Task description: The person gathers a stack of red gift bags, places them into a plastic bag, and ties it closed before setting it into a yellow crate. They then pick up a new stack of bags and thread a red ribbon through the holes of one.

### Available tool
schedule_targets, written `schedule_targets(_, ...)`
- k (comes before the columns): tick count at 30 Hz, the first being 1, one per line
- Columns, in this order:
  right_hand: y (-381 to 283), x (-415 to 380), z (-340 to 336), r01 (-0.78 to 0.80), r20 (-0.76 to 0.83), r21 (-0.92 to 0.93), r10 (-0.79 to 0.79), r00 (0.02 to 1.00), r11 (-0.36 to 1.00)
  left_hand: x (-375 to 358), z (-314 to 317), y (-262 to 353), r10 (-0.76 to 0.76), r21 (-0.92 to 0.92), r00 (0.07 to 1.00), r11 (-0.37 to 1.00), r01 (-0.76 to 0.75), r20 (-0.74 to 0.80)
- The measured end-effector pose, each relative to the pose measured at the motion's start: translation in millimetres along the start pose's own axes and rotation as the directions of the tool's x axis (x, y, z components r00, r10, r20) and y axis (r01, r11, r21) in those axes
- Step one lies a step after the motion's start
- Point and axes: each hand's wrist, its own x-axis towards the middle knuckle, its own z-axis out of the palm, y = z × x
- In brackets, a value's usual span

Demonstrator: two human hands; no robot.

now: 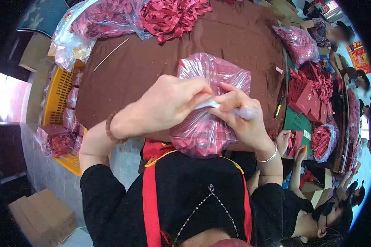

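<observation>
A clear plastic bag (204, 138) packed with red items lies at the table's near edge, in front of my chest. My left hand (169, 103) pinches the gathered, twisted neck of this bag from the left. From the right, my right hand (241, 113) grips the same neck, its thumb and fingers close to those of my left hand. A whitish twist of plastic shows between the two hands, and a loose bunched end sticks out past my right fingers. Flat red faces show through the film on the far side. Some fingertips are hidden in the folds.
Red ribbon heaps (173, 16) lie at the table's far side, near a thin stick (111, 53). A yellow crate (57, 99) with filled bags stands left. A co-worker's hands (282, 142) are at right, near red gift bags (309, 99) and a yellow-black marker (279, 108).
</observation>
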Motion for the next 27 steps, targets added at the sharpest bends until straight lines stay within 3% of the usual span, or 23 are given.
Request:
schedule_targets(3, -3.7, 2.1, -6.2, -0.097, 0.063, 0.124, 0.09, 0.994, 0.988, -17.4, 4.5, 9.9, -0.062, 0.028, 0.998, 0.998, 0.061, 0.017)
schedule_targets(4, -2.3, 0.5, -6.3, -0.13, 0.08, 0.166, 0.118, 0.99, 0.977, -19.3, 12.2, 6.5, 0.106, 0.087, 0.991, 0.991, -0.099, -0.086)
schedule_targets(6, -3.8, 0.2, -6.9, -0.15, 0.099, 0.213, 0.131, 0.986, 0.966, -24.1, 14.2, 11.4, 0.212, 0.189, 0.974, 0.963, -0.193, -0.084)
schedule_targets(11, -3.1, -2.8, -7.3, -0.195, 0.087, 0.299, 0.176, 0.98, 0.934, -22.7, 10.3, 7.5, 0.198, 0.216, 0.98, 0.956, -0.197, 0.018)
schedule_targets(13, -4.3, -3.1, -7.8, -0.188, 0.065, 0.292, 0.176, 0.982, 0.938, -16.3, -6.9, 11.0, 0.075, 0.231, 0.984, 0.967, -0.111, 0.16)
schedule_targets(15, -1.9, -3.6, -9.1, -0.145, 0.078, 0.236, 0.13, 0.988, 0.961, -4.2, -7.9, 3.9, 0.118, 0.245, 0.991, 0.964, -0.101, -0.055)
schedule_targets(18, -1.4, -2.1, -9.0, -0.126, 0.098, 0.17, 0.111, 0.989, 0.977, 3.3, 5.6, -7.9, 0.203, 0.223, 0.977, 0.951, -0.212, 0.062)
schedule_targets(21, 0.2, 1.0, -11.6, -0.082, 0.128, 0.116, 0.067, 0.99, 0.99, 7.5, 10.6, -20.2, 0.233, 0.224, 0.971, 0.945, -0.239, 0.053)
schedule_targets(23, -1.7, 6.2, -11.3, 0.233, 0.093, -0.267, -0.216, 0.972, 0.935, 7.8, 13.9, -22.0, 0.235, 0.236, 0.97, 0.941, -0.243, 0.062)
schedule_targets(27, -4.0, 12.9, -3.2, 0.414, 0.088, -0.626, -0.468, 0.879, 0.661, 7.4, 19.4, -22.4, 0.272, 0.259, 0.962, 0.929, -0.264, 0.006)
